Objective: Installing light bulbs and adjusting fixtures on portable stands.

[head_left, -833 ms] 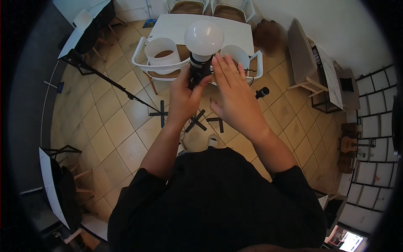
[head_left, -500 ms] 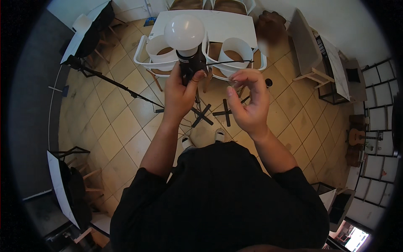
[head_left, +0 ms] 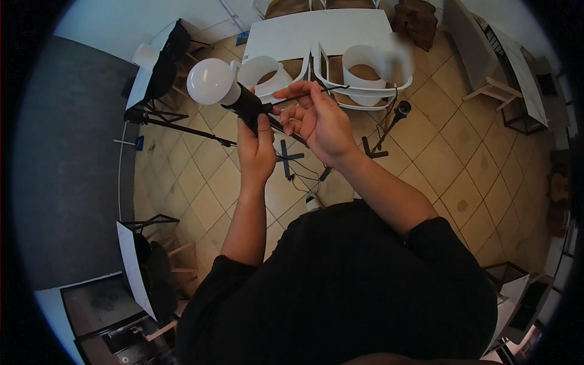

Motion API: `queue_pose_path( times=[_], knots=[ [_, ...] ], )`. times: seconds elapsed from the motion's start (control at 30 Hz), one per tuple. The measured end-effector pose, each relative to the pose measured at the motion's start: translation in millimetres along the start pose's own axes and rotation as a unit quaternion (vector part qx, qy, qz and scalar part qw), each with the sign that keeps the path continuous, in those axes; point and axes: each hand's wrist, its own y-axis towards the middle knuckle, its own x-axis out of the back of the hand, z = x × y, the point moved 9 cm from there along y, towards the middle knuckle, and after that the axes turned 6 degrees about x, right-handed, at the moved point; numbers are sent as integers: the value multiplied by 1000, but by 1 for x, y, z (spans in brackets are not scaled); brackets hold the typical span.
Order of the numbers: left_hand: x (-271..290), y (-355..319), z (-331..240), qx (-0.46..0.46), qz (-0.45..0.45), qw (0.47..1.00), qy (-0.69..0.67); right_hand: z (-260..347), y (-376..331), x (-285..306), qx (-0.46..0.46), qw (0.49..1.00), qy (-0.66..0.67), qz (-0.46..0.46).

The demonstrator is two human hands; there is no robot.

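Observation:
A round white light bulb point(head_left: 210, 81) sits in a black lamp holder point(head_left: 248, 109), tilted with the bulb toward the upper left. My left hand point(head_left: 256, 149) is wrapped round the holder from below, thumb on its near side. From the holder's back end a thin black rod point(head_left: 336, 89) runs to the right. My right hand point(head_left: 322, 125) is at this rod, palm toward me, thumb over it and the other fingers curled close to the holder. Just where the fingers press is partly hidden. A black stand pole slants down behind my hands.
Beyond my hands stand a white table point(head_left: 286, 38) and white chairs holding white round shades point(head_left: 365, 64). Black stand feet point(head_left: 289, 158) and loose cables lie on the tiled floor point(head_left: 426, 152). Another black stand with an empty socket point(head_left: 402, 109) rises at right. A black pole point(head_left: 188, 131) slants at left.
The bulb and holder have tilted over to the left in my left hand. My right hand has moved left, closing from an open curve onto the rod. The view has turned slightly.

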Motion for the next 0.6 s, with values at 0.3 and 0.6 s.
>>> queue_pose_path(
  times=[0.3,0.6],
  knots=[
    [-8,2,0,32,-57,998,-8,2,12,4,106,989,-70,70],
    [-8,-4,-4,100,-146,981,-82,7,6,-4,171,965,-182,80]
  ],
)
